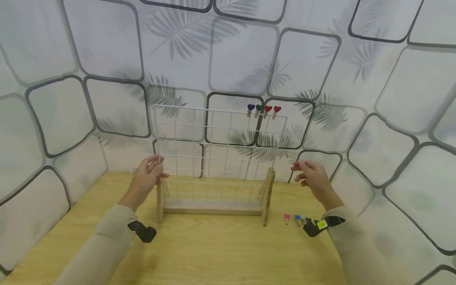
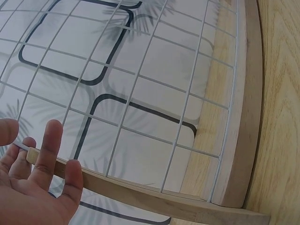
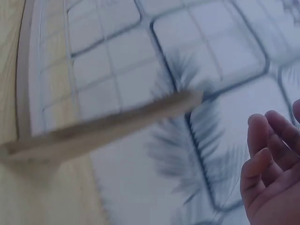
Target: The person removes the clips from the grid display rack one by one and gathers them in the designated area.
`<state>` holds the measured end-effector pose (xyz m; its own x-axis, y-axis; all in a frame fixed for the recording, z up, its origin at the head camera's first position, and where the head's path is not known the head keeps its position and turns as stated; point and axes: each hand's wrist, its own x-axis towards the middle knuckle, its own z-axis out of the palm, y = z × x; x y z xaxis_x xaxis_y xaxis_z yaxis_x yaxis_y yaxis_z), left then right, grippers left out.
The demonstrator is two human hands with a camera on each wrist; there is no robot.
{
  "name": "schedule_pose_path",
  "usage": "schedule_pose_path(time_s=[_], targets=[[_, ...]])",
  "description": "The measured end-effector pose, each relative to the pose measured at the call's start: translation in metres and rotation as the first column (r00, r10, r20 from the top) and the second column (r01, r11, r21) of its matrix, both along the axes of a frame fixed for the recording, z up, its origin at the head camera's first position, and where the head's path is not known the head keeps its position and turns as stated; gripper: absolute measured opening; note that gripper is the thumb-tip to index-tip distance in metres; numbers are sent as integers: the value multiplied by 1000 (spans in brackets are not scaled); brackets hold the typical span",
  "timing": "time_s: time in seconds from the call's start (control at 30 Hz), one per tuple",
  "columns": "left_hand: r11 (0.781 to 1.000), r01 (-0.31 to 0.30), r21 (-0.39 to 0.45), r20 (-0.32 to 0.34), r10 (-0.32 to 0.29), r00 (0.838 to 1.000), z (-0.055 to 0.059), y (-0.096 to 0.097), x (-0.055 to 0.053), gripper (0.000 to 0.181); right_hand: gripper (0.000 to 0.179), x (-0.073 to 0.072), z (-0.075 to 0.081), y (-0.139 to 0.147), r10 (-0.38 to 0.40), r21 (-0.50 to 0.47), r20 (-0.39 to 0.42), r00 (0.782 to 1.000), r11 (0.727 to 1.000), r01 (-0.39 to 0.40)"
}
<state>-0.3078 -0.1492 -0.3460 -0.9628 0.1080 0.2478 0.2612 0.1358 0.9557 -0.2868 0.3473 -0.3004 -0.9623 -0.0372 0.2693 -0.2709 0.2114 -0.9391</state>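
- Upright on the table point(image 1: 213, 253): rack point(image 1: 213, 212), a white wire grid between two wooden posts, with a wooden bar along the bottom.
- At the grid's left edge, by the top of the left post point(image 1: 160, 202): left hand point(image 1: 147, 173), pinching the wire edge between thumb and fingers, other fingers spread beside the post.
- To the right of the right post point(image 1: 268, 198), apart from the rack: right hand point(image 1: 313, 176), raised, fingers loosely bent, fingertips near the thumb; partly cut off in the right wrist view.
- On the top wire, toward its right end: four heart clips point(image 1: 268, 109) in a row, from left blue, green, red, red.
- On the table, right of the rack, below the right hand: loose clips point(image 1: 287, 217), among them pink, blue and whitish, partly hidden by the right wrist camera point(image 1: 322, 225).
- On the left wrist: another black camera point(image 1: 142, 231), over a pale sleeve point(image 1: 107, 241).
- Behind the rack: pale wall point(image 1: 246, 55), with dark rounded outlines and grey leaf prints.
- Blurred in the right wrist view: right post and nearby wires.
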Motion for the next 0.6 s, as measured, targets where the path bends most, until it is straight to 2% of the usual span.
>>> schedule_pose_path(time_s=[0.1, 0.2, 0.4, 0.5, 0.6], targets=[[1000, -3, -8, 6, 3, 1000, 0, -1, 3, 60, 35, 0, 25, -28, 47, 104, -58, 997, 994, -41], [1000, -9, -17, 8, 10, 1000, -2, 0, 3, 59, 40, 2, 51, -53, 98, 154, -113, 989, 985, -80], [1000, 1, -18, -12, -1, 1000, -1, 0, 1, 60, 33, 2, 100, -95, 180, 239, -263, 948, 964, -117], [999, -11, -32, -17, 10, 1000, 0, 1, 2, 59, 30, -1, 118, -112, 196, 239, -316, 928, 963, -122], [1000, -3, -10, -16, 3, 1000, 1, 5, 2, 59, 27, -4, 133, -121, 197, 189, -342, 919, 972, -137]])
